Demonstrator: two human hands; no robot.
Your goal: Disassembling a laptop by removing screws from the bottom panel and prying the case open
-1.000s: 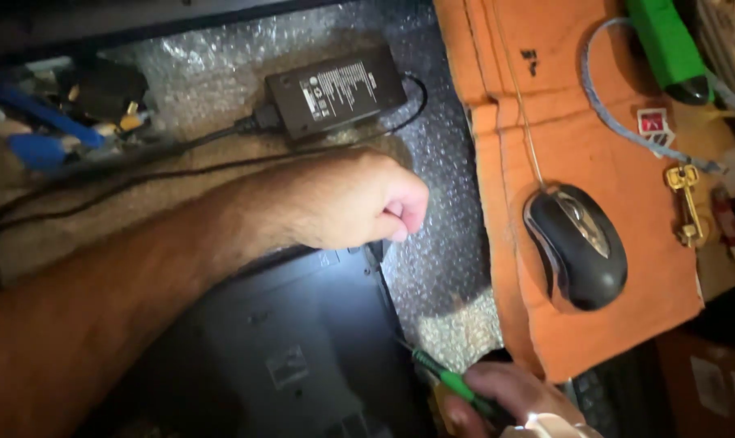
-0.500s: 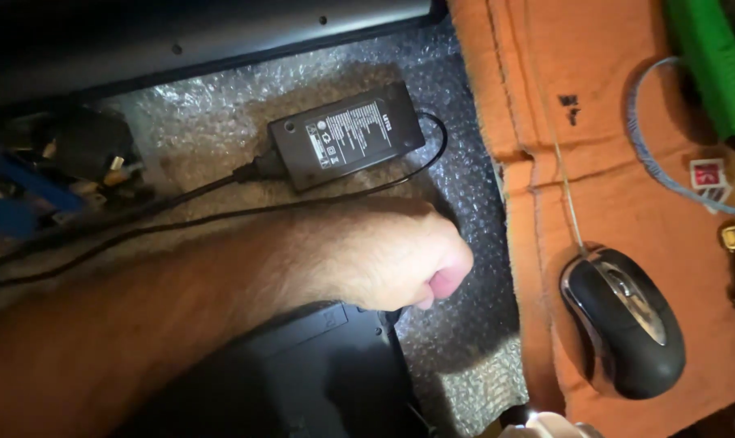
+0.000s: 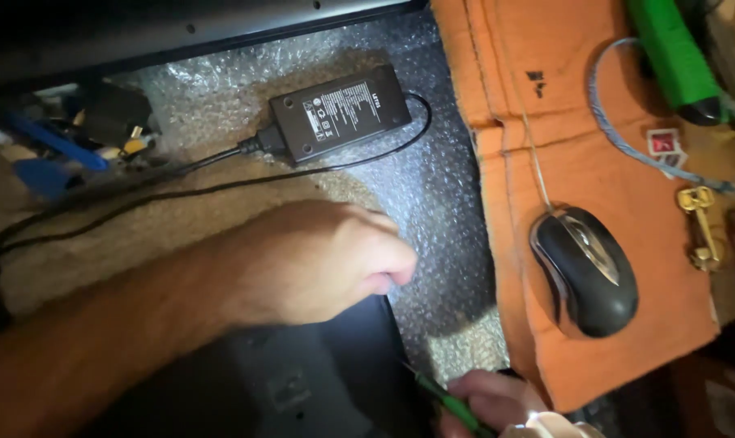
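On the bubble wrap, the left hand (image 3: 319, 259) is curled shut on the top edge of a flat black device (image 3: 302, 381). The right hand (image 3: 497, 405) grips a thin green tool (image 3: 444, 397), likely working a corner; next, aim its tip carefully.

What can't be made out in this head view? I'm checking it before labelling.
- Left hand: closed fist; its fingers hide whatever it grips.
- Right hand: cut off by the bottom edge; only part of the green tool shows.
- Dark device: blurred, shadowed, kind unclear.
- Blue items: dim and blurred.
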